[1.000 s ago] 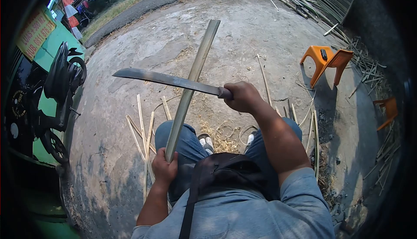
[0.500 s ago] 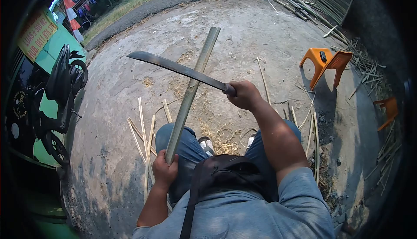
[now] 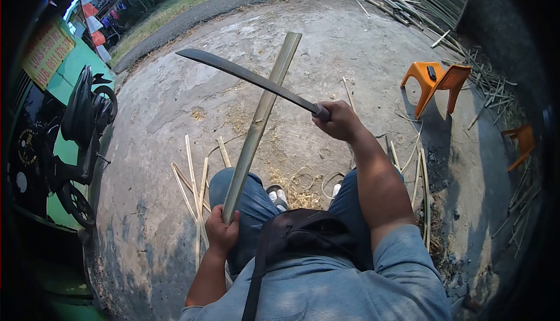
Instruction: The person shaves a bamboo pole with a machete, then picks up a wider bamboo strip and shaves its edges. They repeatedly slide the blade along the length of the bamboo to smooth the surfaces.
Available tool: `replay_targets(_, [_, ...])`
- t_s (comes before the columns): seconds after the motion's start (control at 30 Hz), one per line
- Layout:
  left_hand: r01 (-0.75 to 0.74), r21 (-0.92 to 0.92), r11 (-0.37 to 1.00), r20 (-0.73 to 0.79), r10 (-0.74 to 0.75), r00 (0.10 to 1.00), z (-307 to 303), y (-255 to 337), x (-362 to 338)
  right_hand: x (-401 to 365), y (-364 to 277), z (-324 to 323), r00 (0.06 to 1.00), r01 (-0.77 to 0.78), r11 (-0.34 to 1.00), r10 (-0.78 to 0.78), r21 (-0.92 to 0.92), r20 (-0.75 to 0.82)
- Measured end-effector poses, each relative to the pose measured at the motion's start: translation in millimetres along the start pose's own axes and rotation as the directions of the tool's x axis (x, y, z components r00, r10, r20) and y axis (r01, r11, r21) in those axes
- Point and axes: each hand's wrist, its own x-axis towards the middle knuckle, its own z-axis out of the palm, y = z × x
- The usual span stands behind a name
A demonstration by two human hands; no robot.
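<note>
My left hand (image 3: 222, 230) is closed around the lower end of a long split bamboo piece (image 3: 255, 131), which slants up and away to the right, its pale hollow side with a node showing. My right hand (image 3: 338, 120) grips the handle of a machete (image 3: 245, 76) with a long dark curved blade. The blade crosses over the upper half of the bamboo in this view, its tip pointing to the upper left. Both hands are in front of my knees, the right one higher and farther out.
Thin bamboo strips (image 3: 201, 195) lie by my left leg, more strips (image 3: 424, 198) by my right. Shavings (image 3: 303, 197) cover the ground between my feet. An orange plastic chair (image 3: 429, 85) with a small black object stands at right. A motorcycle (image 3: 79, 140) is parked at left.
The right hand and machete have shifted slightly right and toward higher in view. The bamboo's upper end has swung a little to the right and turned, showing more of its hollow face.
</note>
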Motion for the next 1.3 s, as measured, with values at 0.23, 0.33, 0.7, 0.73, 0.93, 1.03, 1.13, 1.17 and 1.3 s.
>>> replay_targets(0.23, [0.005,-0.019,1.0,-0.057,-0.006,0.998,5,-7,-4,-9,-31,21,0.98,0.191,0.967,-0.197,-0.168,-0.015])
replay_targets(0.33, [-0.021,0.024,1.0,-0.036,0.021,0.999,2,-5,-3,-9,-31,22,0.94,0.333,0.896,-0.342,-0.295,0.023])
replay_targets(0.7, [-0.01,0.03,1.0,-0.006,0.01,1.0,-1,-1,-1,0,12,1,0.977,-0.002,0.997,-0.015,-0.081,-0.211])
replay_targets(0.73, [0.003,0.034,0.999,-0.005,-0.003,1.0,-1,0,-1,1,10,1,0.971,-0.008,0.998,-0.008,-0.065,-0.238])
replay_targets(0.93, [-0.002,0.075,0.997,-0.035,0.004,0.999,3,-1,-3,-2,-5,13,0.98,0.065,0.988,-0.09,-0.141,-0.175])
replay_targets(1.03, [-0.015,0.077,0.997,-0.081,0.021,0.996,6,2,-5,-1,-11,20,0.939,0.251,0.921,-0.306,-0.299,-0.157])
replay_targets(1.13, [-0.032,0.073,0.997,-0.093,0.039,0.995,7,0,-7,-2,-17,12,0.907,0.362,0.856,-0.414,-0.368,-0.07])
replay_targets(1.17, [-0.037,0.08,0.996,-0.081,0.044,0.996,6,-1,-8,0,-11,11,0.929,0.307,0.88,-0.36,-0.362,-0.087])
replay_targets(1.3, [-0.045,0.078,0.996,-0.062,0.05,0.997,4,3,-4,-2,13,6,0.999,-0.044,0.997,0.044,-0.066,-0.002])
